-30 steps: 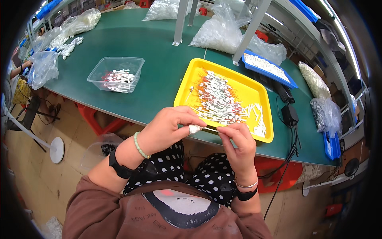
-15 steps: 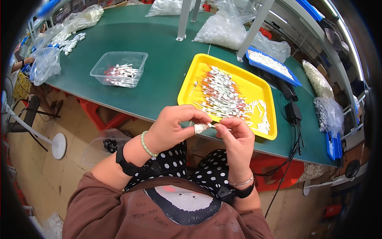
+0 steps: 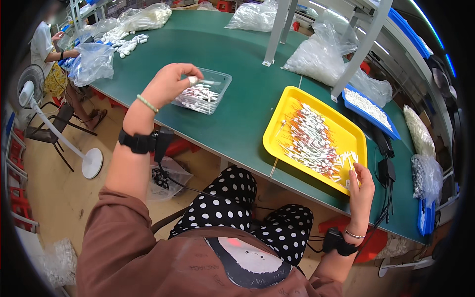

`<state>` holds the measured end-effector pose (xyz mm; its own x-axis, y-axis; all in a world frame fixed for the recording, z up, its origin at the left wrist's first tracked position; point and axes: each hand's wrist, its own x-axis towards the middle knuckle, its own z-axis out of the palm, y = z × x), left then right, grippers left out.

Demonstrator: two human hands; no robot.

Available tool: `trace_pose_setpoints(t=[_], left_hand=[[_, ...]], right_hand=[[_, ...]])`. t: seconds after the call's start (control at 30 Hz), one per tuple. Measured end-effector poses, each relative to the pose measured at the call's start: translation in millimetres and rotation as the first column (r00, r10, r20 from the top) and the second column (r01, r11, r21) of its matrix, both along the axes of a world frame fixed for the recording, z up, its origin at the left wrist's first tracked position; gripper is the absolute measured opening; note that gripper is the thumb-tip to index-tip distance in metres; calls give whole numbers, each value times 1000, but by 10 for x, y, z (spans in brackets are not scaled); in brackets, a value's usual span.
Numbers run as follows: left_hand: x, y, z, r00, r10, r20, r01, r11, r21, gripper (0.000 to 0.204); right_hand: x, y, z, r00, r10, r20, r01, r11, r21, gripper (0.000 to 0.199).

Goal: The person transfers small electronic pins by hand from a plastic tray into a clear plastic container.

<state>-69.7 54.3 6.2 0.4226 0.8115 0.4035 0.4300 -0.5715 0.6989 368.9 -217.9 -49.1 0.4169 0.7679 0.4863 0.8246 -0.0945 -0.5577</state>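
My left hand reaches over a clear plastic box holding several slim white pieces, some with reddish parts. White wrapping covers one of its fingertips. Pinched at those fingertips, a small white stick-like piece points into the box. At the near right corner of a yellow tray, my right hand has its thumb and forefinger apart beside loose short white tubes. A dense row of white-ended pieces with orange and green wires fills the tray's middle.
Behind the tray, a blue tray of small white parts and a metal post stand near plastic bags. Black cables hang at the right table edge. At the far left are another person and a fan.
My hands, together over the tray's near edge before, have parted. The left has gone left to the clear box with a small white piece; the right has moved to the yellow tray's right corner.
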Motion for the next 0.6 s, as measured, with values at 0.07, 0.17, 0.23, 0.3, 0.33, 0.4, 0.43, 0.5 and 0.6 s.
trace_pose_setpoints(t=[0.07,0.17,0.23,0.3,0.33,0.4,0.43,0.5,0.6], left_hand=[[-81,161,-85,908,88,-409,-122,991,-58,21],[3,192,-126,978,-12,-208,22,999,48,30],[85,287,-178,950,-86,-302,121,988,100,33],[136,369,-203,905,-151,-398,224,964,144,37],[152,396,-206,870,-113,-481,200,971,134,39],[220,426,-162,825,-76,-559,175,976,127,41],[278,426,-103,776,-98,-623,156,987,38,41],[343,475,-59,723,-121,-680,122,991,-46,40],[366,599,-92,677,-120,-727,157,987,-16,38]], right_hand=[[34,-13,-28,999,9,-44,-13,996,-83,25],[28,36,-90,1000,29,10,-29,999,-41,24],[16,33,-88,999,27,-19,-28,999,-38,24],[12,32,-93,998,25,-49,-26,999,-33,23],[21,32,-101,998,25,-55,-27,999,-30,22],[41,26,-120,998,25,-59,-26,999,-28,22],[54,20,-132,997,17,-74,-20,999,-33,21],[59,11,-143,996,16,-90,-19,999,-36,21],[38,18,-133,995,21,-100,-24,999,-25,20]])
